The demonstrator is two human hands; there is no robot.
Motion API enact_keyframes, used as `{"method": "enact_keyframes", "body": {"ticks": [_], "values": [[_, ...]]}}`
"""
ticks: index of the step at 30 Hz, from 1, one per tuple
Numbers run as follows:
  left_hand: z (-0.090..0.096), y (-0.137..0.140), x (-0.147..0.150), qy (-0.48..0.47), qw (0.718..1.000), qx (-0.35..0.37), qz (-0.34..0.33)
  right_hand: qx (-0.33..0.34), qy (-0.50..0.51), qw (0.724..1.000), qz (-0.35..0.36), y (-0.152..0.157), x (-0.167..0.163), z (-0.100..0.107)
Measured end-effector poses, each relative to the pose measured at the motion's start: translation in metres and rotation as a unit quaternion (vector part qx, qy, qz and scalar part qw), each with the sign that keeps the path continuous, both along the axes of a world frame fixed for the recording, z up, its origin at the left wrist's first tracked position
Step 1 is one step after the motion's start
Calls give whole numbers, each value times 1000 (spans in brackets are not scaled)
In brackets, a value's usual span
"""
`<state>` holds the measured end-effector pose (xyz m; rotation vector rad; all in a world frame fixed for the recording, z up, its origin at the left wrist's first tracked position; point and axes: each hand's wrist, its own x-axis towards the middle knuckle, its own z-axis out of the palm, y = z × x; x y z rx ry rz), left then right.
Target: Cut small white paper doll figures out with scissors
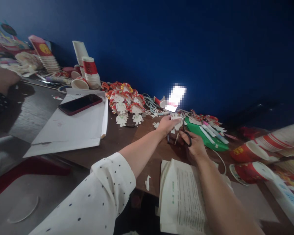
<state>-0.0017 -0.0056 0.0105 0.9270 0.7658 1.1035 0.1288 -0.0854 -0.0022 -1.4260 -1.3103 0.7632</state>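
Note:
My left hand [167,126] pinches a white paper cutout [175,128] over the brown table. My right hand [195,145] is closed round the black handles of a pair of scissors [189,139]. The scissor blades point up and away, right beside the paper cutout; whether they touch it I cannot tell. Part of the cutout is hidden by my left fingers. Just beyond my hands a bright, blurred-out screen [176,98] leans near the wall. To the right of the scissors lies a green packet [198,132] with several markers [210,130] on it.
Paper dolls with red trim [121,106] are heaped left of my hands. A dark phone [80,103] lies on a white board [71,130]. Paper cups [90,71] stand behind; more cups [250,152] lie at right. A printed booklet [183,195] sits at the front. Another person's hand [2,78] shows far left.

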Motion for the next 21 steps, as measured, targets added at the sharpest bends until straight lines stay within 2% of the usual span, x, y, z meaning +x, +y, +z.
{"method": "enact_keyframes", "body": {"ticks": [8,21], "values": [[-5,2,2,10,1000,14,-2,-36,44,998,8,-4,-1,5],[-10,3,5,32,999,23,0,-17,17,1000,5,-1,1,2]]}}
